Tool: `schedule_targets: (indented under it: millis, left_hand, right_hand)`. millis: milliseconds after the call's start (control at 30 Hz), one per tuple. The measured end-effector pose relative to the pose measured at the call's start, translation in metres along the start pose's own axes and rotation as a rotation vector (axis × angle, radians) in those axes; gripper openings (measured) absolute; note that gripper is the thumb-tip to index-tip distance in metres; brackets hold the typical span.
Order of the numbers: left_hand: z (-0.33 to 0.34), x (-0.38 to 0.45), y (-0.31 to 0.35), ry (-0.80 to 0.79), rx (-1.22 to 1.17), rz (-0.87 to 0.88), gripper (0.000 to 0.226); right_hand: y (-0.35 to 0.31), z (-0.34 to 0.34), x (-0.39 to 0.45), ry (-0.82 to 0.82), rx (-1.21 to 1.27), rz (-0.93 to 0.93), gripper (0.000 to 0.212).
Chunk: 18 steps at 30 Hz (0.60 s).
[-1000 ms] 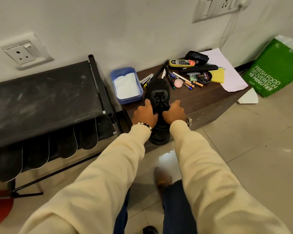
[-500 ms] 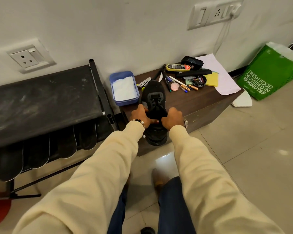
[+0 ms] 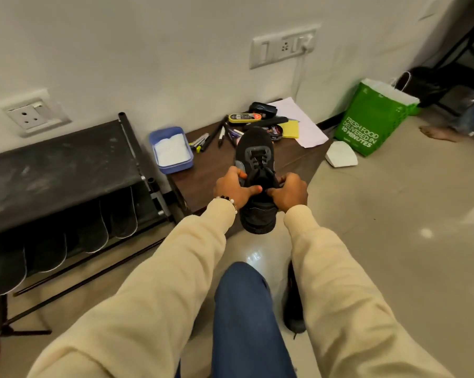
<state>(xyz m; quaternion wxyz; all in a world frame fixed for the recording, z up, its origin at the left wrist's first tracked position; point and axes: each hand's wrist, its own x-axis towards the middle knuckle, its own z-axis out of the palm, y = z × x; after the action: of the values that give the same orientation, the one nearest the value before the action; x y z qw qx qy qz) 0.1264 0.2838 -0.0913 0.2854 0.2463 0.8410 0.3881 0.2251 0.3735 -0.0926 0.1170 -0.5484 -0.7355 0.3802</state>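
**Lacing under way, knot not yet showing**

The person is holding a black shoe (image 3: pixel 255 148) over the near edge of the low wooden table (image 3: pixel 203 173), toe pointing toward the wall and heel hanging out past the edge above the floor. Whether the sole is touching the tabletop cannot be told from this angle.

The left hand (image 3: pixel 234 188) is curling round the shoe's left side, its thumb lying across toward the tongue. The right hand (image 3: pixel 287 190) is closing into a fist beside it and is pinching the laces (image 3: pixel 259 171), which are running down from the eyelets into the gap between the two thumbs.

Judging by this, the laces are already sitting threaded through the upper eyelets, and the work is now at the tightening or tying stage. No finished bow is showing, so the knot looks left to do.

Toward the far edge of the tabletop, a polish tin (image 3: pixel 276 130), a yellow-backed brush (image 3: pixel 244 117) and some pens (image 3: pixel 221 132) are lying well apart from the hands. A blue tray (image 3: pixel 177 167) is sitting at the table's far left corner. A second dark shoe (image 3: pixel 293 312) is waiting on the floor by the person's leg, so a matching round on it is probably outstanding too.
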Motion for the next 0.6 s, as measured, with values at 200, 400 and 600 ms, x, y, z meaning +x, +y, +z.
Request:
schedule_targets:
  millis: [200, 400, 600]
  left_hand:
    - [0.088, -0.011, -0.001, -0.102, 0.043, -0.106, 0.047]
    - [0.177, 0.02, -0.053, -0.188, 0.094, -0.319, 0.043]
    - [0.266, 0.063, -0.141, -0.187, 0.103, -0.543, 0.039]
  right_hand:
    - [0.078, -0.017, -0.004, 0.043, -0.016, 0.152, 0.03]
    - [0.164, 0.022, 0.022, -0.029, -0.063, 0.29, 0.03]
    - [0.255, 0.101, 0.072, -0.202, -0.181, 0.36, 0.033]
